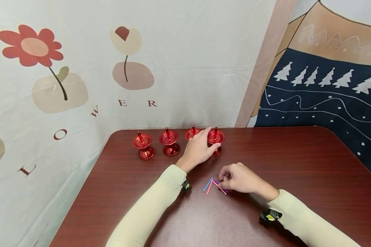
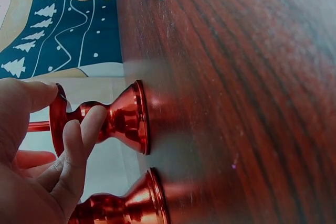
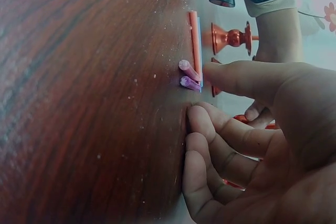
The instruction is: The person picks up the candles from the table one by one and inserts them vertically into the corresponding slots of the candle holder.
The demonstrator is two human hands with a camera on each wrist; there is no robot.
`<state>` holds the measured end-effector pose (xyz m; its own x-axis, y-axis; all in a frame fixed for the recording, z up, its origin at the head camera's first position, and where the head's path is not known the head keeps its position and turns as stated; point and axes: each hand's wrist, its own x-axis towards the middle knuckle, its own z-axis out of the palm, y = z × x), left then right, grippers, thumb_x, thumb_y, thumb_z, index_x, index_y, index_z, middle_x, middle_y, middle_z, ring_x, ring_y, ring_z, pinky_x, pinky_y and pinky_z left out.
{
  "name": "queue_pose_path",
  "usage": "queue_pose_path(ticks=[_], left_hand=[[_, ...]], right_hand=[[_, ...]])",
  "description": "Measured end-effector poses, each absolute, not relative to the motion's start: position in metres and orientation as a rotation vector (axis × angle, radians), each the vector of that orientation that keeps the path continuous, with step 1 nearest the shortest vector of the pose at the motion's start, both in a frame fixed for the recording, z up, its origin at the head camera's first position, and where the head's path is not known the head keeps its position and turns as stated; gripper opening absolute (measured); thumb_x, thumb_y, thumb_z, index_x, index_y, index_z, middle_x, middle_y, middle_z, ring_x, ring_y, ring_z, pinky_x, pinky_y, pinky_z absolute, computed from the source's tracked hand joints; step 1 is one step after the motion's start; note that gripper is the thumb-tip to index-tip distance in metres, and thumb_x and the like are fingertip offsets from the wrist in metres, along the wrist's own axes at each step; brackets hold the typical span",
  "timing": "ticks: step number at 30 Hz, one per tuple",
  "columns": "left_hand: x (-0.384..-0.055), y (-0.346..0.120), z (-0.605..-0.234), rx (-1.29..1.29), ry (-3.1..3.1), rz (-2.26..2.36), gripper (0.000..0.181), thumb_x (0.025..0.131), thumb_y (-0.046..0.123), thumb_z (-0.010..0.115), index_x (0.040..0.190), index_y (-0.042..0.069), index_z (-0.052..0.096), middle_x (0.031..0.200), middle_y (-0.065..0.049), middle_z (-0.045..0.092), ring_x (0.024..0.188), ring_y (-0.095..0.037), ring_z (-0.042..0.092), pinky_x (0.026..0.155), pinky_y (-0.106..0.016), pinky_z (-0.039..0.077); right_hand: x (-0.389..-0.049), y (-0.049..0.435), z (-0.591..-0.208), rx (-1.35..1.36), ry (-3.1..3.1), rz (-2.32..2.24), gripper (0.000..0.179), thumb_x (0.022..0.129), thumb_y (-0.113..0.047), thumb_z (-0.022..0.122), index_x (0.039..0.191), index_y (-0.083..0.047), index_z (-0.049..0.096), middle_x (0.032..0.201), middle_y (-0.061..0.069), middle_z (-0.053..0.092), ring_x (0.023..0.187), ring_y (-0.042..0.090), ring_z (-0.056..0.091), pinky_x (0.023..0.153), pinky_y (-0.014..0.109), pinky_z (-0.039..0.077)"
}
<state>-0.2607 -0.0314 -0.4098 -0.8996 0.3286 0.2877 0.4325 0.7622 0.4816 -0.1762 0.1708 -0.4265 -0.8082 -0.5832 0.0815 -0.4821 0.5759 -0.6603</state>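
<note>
Evidently, two areas are being worked at once, clock directions centring on the small sticks with the person's side counting as 6 o'clock. At 12 o'clock, the left hand [image 1: 198, 147] is grasping the rightmost red holder [image 2: 126, 119], its thumb pressing the dish rim and its fingers curling beside the waist. Three other holders [image 1: 170, 148] are standing from 10 to 11 o'clock. The right hand [image 1: 240, 178] is lying between 2 and 3 o'clock, thumb and fingers parted, apparently gripping nothing. Its thumb tip is hanging just beside the purple stick [image 3: 189, 83] and pink stick [image 3: 188, 68]; the blue stick [image 1: 208, 184] and salmon stick [image 3: 194, 43] are lying towards 9 o'clock on the wooden table [image 1: 296, 164]. Sound handling is probably calling for a light pinch at one stick's middle, fingertips skimming the surface so that neighbours are not rolling away, the left hand meanwhile keeping the grasped base flat and the adjacent holder unjostled.
</note>
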Motion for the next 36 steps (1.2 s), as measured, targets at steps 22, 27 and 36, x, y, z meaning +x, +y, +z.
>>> queue_pose_path(ticks=[22,27,36], left_hand=[[-0.247,-0.031,-0.412,-0.665,-2.753,-0.817,0.075,0.101,0.044,0.078,0.159,0.004,0.055,0.151,-0.017,0.066,0.129,-0.035,0.07,0.106,-0.053,0.057],[-0.242,-0.03,-0.411,-0.707,-2.749,-0.822,0.075,0.1,0.044,0.079,0.158,0.004,0.056,0.152,-0.014,0.065,0.132,-0.033,0.069,0.107,-0.05,0.057],[-0.232,-0.03,-0.409,-0.799,-2.751,-0.886,0.073,0.098,0.04,0.082,0.157,0.005,0.057,0.153,-0.012,0.065,0.136,-0.028,0.066,0.111,-0.043,0.054]], right_hand=[[-0.176,0.172,-0.427,-0.91,2.686,-0.938,0.022,0.081,-0.007,0.083,0.073,-0.023,0.07,0.06,-0.018,0.056,0.055,0.001,0.05,0.051,0.024,0.041],[-0.169,0.168,-0.416,-0.853,2.68,-0.853,0.029,0.08,-0.005,0.081,0.066,-0.024,0.066,0.053,-0.021,0.051,0.05,-0.001,0.045,0.048,0.022,0.036],[-0.169,0.173,-0.414,-0.882,2.627,-0.847,0.03,0.083,-0.009,0.083,0.063,-0.025,0.066,0.051,-0.022,0.05,0.048,-0.002,0.043,0.047,0.021,0.033]])
